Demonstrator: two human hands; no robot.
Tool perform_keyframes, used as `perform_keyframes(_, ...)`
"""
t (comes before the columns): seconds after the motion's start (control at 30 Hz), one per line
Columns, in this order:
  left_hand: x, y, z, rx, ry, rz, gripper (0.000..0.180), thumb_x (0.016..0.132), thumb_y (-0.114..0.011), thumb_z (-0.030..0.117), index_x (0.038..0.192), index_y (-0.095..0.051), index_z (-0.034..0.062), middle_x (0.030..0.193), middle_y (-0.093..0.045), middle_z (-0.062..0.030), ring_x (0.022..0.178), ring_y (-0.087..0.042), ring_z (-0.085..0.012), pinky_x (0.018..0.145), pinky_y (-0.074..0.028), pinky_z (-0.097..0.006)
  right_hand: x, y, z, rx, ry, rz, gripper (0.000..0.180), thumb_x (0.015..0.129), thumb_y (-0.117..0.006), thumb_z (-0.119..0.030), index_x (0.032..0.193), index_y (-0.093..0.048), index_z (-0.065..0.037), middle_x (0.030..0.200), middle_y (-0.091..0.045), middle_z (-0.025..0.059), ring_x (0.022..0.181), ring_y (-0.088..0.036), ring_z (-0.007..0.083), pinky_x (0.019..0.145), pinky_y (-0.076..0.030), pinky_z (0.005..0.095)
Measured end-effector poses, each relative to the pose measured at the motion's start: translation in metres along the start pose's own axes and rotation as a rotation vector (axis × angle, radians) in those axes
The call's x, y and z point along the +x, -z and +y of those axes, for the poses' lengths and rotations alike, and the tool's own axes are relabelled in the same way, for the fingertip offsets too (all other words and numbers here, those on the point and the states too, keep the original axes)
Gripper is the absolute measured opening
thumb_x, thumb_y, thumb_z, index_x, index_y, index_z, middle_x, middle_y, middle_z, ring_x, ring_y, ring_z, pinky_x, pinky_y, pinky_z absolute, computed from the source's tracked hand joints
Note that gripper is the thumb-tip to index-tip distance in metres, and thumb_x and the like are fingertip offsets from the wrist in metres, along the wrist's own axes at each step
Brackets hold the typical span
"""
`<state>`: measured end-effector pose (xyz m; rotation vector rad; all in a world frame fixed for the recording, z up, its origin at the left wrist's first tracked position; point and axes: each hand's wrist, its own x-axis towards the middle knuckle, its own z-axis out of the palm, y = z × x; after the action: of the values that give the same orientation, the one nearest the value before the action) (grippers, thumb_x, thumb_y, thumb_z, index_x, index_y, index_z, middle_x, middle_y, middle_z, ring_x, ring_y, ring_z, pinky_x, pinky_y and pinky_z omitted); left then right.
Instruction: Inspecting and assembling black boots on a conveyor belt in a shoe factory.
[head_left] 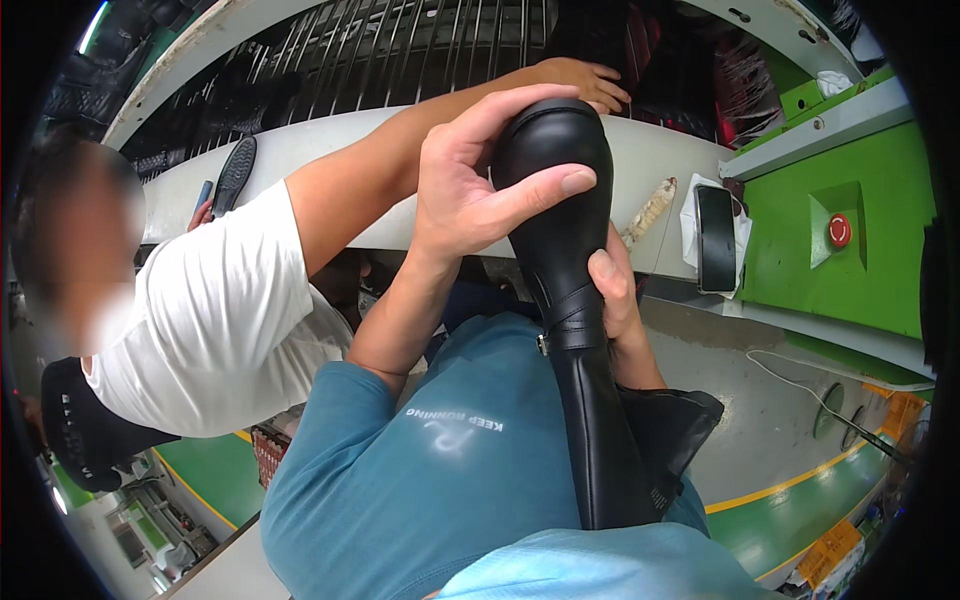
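Black boot point(560, 250) being gripped: left hand point(470, 190) wrapping the toe, right hand point(612, 290) clasping behind the ankle strap, shaft hanging down

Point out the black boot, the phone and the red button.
black boot point(555, 200): head view, on its smooth toe cap.
phone point(715, 238): head view, middle of its dark screen.
red button point(839, 230): head view, on its round red top.
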<state>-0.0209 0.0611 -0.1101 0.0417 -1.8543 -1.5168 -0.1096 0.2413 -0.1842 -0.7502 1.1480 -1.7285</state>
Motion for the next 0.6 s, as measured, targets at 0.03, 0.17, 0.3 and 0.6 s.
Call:
perform_keyframes(0.03, 0.0002, -0.0008, -0.0006, -0.007, -0.008, 0.009, 0.064, 0.088, -0.090, 0.006, 0.145, -0.063, -0.0084, 0.126, -0.078, -0.0221, 0.112, -0.078, -0.0236, 0.098, -0.064, -0.036, -0.0001, -0.0002, -0.0005, -0.030, 0.003, 0.011, 0.102, 0.088, -0.060, -0.069, 0.156, -0.046, 0.005, 0.128, -0.066, 0.0183, 0.103, -0.072, 0.0221, 0.083, -0.060, 0.0333)
perform_keyframes(0.17, -0.0014, -0.0049, -0.0020, -0.047, -0.002, 0.057, 0.063, 0.086, -0.094, 0.006, 0.141, -0.067, -0.0057, 0.119, -0.080, -0.0143, 0.107, -0.078, -0.0186, 0.097, -0.064, -0.032, 0.0002, 0.0014, 0.0018, -0.041, 0.019, 0.019, 0.101, 0.088, -0.059, -0.069, 0.156, -0.046, 0.005, 0.129, -0.066, 0.0182, 0.103, -0.071, 0.0219, 0.082, -0.060, 0.0330)
perform_keyframes(0.3, -0.0009, -0.0089, 0.0003, -0.109, 0.000, 0.101, 0.063, 0.086, -0.095, 0.007, 0.141, -0.067, -0.0055, 0.119, -0.081, -0.0143, 0.106, -0.079, -0.0183, 0.097, -0.064, -0.032, -0.0006, 0.0038, 0.0011, -0.039, -0.002, 0.007, 0.101, 0.088, -0.060, -0.069, 0.156, -0.047, 0.004, 0.129, -0.066, 0.0180, 0.103, -0.071, 0.0218, 0.082, -0.059, 0.0326)
perform_keyframes(0.6, -0.0028, -0.0027, -0.0031, -0.004, -0.038, 0.049, 0.058, 0.086, -0.091, 0.003, 0.138, -0.067, -0.0088, 0.130, -0.078, -0.0236, 0.113, -0.079, -0.0240, 0.098, -0.066, -0.036, -0.0009, -0.0007, -0.0045, 0.047, 0.008, -0.005, 0.098, 0.090, -0.066, -0.065, 0.154, -0.045, 0.006, 0.126, -0.065, 0.0178, 0.103, -0.070, 0.0199, 0.084, -0.059, 0.0319)
